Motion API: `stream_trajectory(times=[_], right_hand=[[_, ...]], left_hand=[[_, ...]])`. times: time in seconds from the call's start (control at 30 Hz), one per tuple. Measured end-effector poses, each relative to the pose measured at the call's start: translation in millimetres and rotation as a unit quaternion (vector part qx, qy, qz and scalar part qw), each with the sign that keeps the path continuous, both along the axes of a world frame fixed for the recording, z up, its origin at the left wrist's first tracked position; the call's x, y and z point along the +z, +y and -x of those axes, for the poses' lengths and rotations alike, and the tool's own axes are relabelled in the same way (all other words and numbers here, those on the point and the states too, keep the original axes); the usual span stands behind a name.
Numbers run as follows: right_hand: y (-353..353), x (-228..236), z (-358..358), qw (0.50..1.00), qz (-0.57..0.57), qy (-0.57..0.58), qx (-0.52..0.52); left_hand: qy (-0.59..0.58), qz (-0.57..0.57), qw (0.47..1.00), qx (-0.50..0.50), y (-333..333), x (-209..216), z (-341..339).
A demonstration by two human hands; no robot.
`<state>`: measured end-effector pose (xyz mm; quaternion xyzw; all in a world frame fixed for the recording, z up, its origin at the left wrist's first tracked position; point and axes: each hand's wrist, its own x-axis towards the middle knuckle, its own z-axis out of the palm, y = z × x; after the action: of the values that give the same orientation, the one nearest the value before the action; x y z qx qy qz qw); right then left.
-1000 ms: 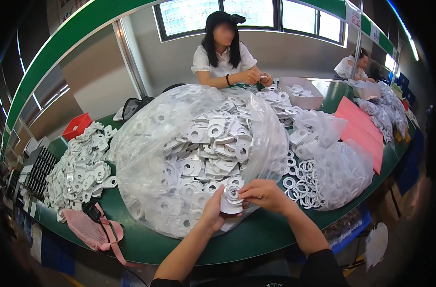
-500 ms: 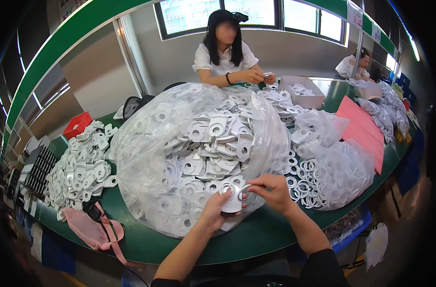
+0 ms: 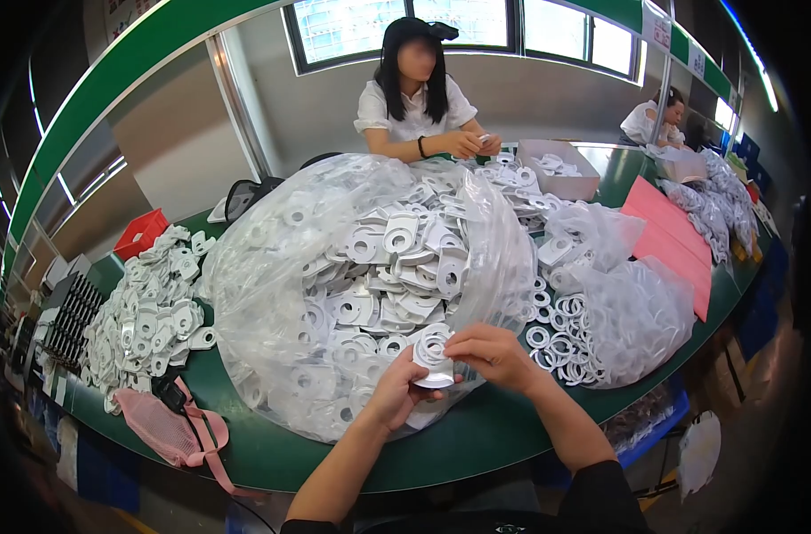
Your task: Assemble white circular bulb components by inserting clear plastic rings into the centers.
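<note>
My left hand [image 3: 397, 392] is closed round a white plastic plate [image 3: 437, 379] with a rounded end, held over the front of the big bag. My right hand [image 3: 499, 358] pinches a white ring [image 3: 430, 348] and brings it against the plate's round opening. Whether the ring is seated there I cannot make out. Just beyond my hands, a heap of similar white plates [image 3: 395, 233] fills a large clear plastic bag [image 3: 259, 267]. Loose white rings [image 3: 566, 334] spill from a smaller clear bag [image 3: 641, 325] right of my right hand.
More white parts [image 3: 147, 325] lie piled at left, near a red bin [image 3: 141, 233] and a pink mesh bag [image 3: 161, 427]. A co-worker [image 3: 414, 98] sits across the green table [image 3: 477, 449], handling a small part. A pink sheet [image 3: 668, 240] and an open box [image 3: 561, 169] lie at right.
My right hand has moved slightly left, carrying the ring from the plate's right edge onto its face. My left hand keeps its hold on the plate.
</note>
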<state>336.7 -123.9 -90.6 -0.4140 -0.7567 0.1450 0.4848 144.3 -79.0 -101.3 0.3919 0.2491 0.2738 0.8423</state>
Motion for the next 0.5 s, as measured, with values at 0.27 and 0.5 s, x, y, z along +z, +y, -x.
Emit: stream_trajectory(times=[0.27,0.5], right_hand=[[3.0,0.8,-10.5,0.975,-0.045,-0.214,0.031],[-0.2,5.2,-8.8,0.967,-0.058,-0.245,0.033]], left_hand=[[0.020,-0.018,0.999,-0.031,6.5,-0.7,5.1],[0.012,-0.009,0.999,-0.045,5.3,-3.7,4.8]])
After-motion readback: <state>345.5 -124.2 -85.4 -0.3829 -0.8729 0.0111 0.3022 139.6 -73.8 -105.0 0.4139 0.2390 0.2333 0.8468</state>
